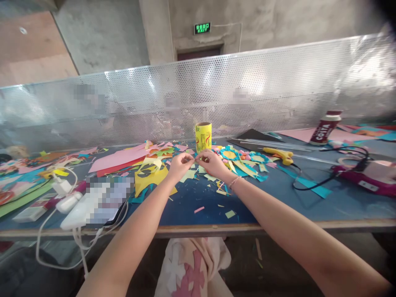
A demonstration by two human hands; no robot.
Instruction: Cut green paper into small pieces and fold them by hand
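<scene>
My left hand [178, 165] and my right hand [212, 163] meet over the middle of the blue table [192, 206], fingertips pinched together on a small piece of something too small to name. Paper scraps [198, 175] lie under and around both hands. A yellow cut-out sheet [151, 175] lies just left of my left hand. Right of my right hand sit paper flowers [230, 154] in blue and yellow. A yellow roll [203, 137] stands upright just behind the hands.
A yellow glue gun [280, 154] with a black cord lies to the right, a bottle [324, 128] and a pink device [368, 177] farther right. White chargers and cables [66, 198] lie at the left. A perforated metal screen [198, 99] closes off the back.
</scene>
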